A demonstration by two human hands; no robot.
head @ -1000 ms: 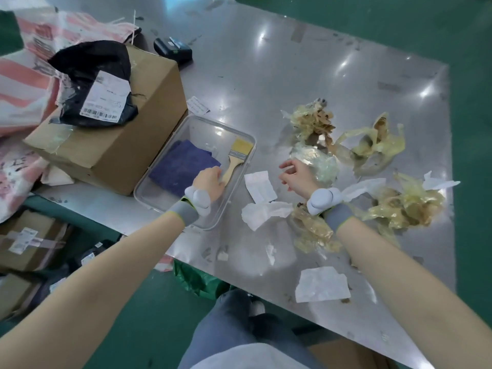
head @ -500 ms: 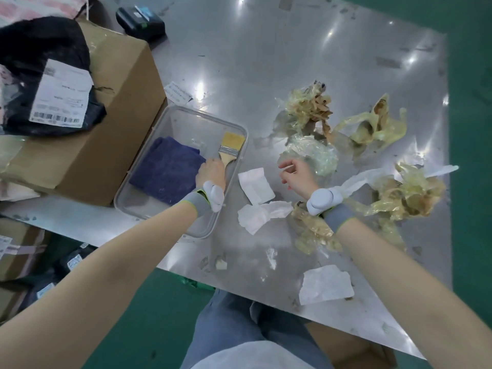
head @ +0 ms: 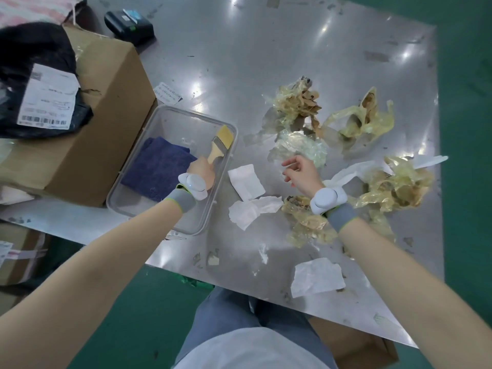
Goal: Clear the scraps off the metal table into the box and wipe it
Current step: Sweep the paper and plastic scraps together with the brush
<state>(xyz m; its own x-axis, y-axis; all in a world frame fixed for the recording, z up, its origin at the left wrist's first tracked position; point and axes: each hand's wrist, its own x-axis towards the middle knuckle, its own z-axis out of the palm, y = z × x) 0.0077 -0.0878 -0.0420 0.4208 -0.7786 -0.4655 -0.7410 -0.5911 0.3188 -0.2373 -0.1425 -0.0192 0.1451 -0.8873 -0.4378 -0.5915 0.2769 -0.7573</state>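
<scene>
Left hand (head: pixel 203 170) sits in the clear plastic tray (head: pixel 138 182) at centre left of the frame, fingers curled round the wooden handle of the brush (head: pixel 221 143), whose bristles point up toward the tray's far corner. Looks to me like the step is getting the brush out to sweep. I'd lift it straight up clear of the rim so the light tray doesn't get dragged along, and leave the blue cloth (head: pixel 157 169) lying flat next to it for the wipe later.

Moving right, white paper bits (head: pixel 246 181) lie just past the tray. Right hand (head: pixel 302 173) hovers loosely open with nothing in it, above the metal table (head: pixel 253 62), close to a clear film wad (head: pixel 300 150). Yellowish crumpled tape and plastic scraps (head: pixel 394 186) spread across the right half. I'd sweep from the far right back toward the near edge, gathering big wads by hand first since a brush will just push them around.

Hard to tell stuff: which box is the target. The big cardboard box (head: pixel 106 123) at upper left is shut, with a black bag (head: pixel 40 75) on top. Another cardboard box (head: pixel 354 344) peeks out under the table's lower right corner, mostly hidden, so can't tell if it's open. Fingertip grip on the handle is hidden by the back of the hand
</scene>
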